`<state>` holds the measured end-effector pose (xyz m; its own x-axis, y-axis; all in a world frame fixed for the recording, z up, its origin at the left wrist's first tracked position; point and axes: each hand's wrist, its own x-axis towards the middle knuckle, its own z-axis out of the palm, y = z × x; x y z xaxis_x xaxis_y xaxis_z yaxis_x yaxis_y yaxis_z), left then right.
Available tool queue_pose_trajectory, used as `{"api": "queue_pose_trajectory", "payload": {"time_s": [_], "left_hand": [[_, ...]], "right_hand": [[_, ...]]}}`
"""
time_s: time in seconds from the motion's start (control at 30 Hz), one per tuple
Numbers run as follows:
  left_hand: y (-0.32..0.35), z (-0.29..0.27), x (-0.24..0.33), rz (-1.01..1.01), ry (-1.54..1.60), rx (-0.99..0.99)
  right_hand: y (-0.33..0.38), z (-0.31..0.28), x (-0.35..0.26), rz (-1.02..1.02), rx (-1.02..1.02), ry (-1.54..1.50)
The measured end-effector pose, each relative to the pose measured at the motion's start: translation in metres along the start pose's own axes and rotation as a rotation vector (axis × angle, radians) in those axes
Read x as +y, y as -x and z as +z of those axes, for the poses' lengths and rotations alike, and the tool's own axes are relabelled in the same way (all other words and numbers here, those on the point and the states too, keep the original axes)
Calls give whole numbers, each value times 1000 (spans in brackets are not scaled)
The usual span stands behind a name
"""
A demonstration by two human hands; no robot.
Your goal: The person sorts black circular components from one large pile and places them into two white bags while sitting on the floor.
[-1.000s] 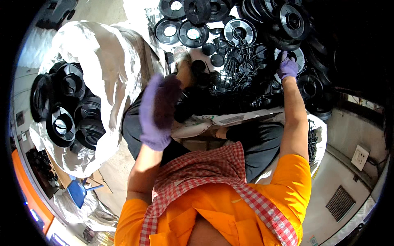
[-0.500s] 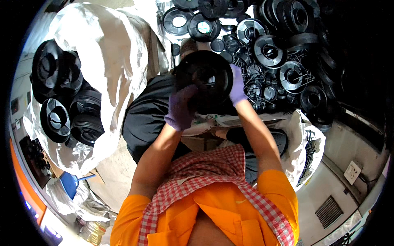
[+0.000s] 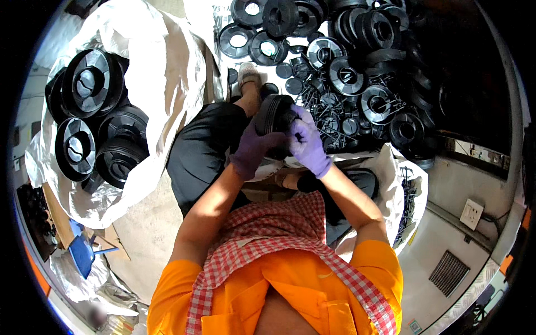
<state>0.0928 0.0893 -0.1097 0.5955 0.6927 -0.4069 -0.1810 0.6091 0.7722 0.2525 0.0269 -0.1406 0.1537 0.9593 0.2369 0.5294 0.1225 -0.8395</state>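
Both hands, in purple gloves, hold one black round plastic part [image 3: 274, 120] in front of the person's chest, above the lap. The left hand [image 3: 252, 152] grips it from below and on the left side, fingers wrapped around its ribbed rim. The right hand [image 3: 307, 144] clasps it from the right, with fingers curled over the part's face. The part is turned on edge, so its side wall shows more than its face.

The person sits with dark trousers [image 3: 204, 151] and one foot in a light shoe [image 3: 249, 75] stretched forward. Ahead and to the right lies a heap of black rings and caps [image 3: 357, 72] of several sizes, mixed with thin dark metal pins, spread on the floor. To the left stands a large white sack [image 3: 162, 72] with its mouth open, holding a stack of big black discs [image 3: 92, 128] with round hubs. A red and white checked cloth [image 3: 262, 240] hangs over an orange shirt [image 3: 312, 296]. A blue dustpan [image 3: 82, 254] lies at lower left beside cardboard.
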Motion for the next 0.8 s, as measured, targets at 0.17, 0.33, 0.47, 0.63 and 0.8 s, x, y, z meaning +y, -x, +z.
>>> {"api": "queue_pose_trajectory", "payload": {"time_s": [0.17,0.33,0.47,0.63,0.8], "left_hand": [[36,11,21,-54,246,-92],[61,-1,-4,-7,-63,-233],[83,16,3,-122,510,-234],[88,39,-20,354,56,-166],[98,31,-21,342,-167,-186]], "right_hand": [[10,-30,-49,137,-105,-56],[18,-33,-65,150,233,-244],[42,-28,-84,-101,86,162],[61,-29,-82,32,-12,-14],[64,-44,-99,16,-178,-133]]}}
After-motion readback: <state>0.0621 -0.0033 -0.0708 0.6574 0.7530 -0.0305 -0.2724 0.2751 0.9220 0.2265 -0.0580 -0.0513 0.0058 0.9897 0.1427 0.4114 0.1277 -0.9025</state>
